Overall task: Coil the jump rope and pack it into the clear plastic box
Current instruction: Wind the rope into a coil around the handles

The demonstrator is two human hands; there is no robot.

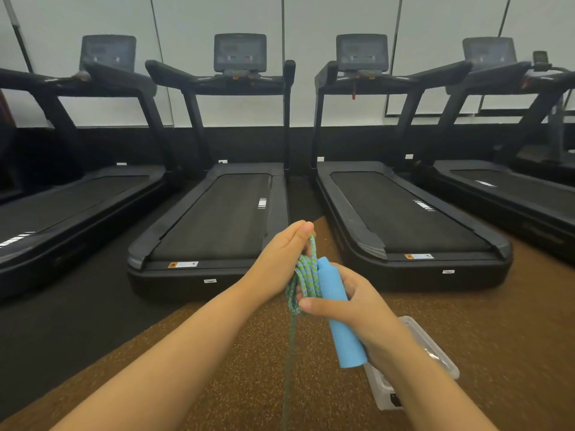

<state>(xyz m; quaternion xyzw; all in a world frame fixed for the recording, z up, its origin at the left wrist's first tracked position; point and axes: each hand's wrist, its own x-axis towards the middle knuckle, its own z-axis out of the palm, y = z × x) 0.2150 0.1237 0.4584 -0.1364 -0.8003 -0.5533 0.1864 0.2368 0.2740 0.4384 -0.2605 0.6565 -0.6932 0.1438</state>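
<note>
A jump rope with a green-and-blue braided cord [306, 275] and a blue foam handle [340, 315] is held in front of me. My right hand [348, 306] grips the handle together with several loops of cord lying beside it. Just above, my left hand [281, 259] pinches a strand of the cord at its fingertips. A loose length of cord hangs straight down between my forearms toward the floor. The clear plastic box [435, 349] lies on the floor below my right wrist, which covers part of it.
Several black treadmills stand in a row ahead, the two nearest being a treadmill on the left [211, 231] and a treadmill on the right [410, 225]. Brown speckled flooring [249, 368] lies under my arms, with black matting [62, 331] to the left.
</note>
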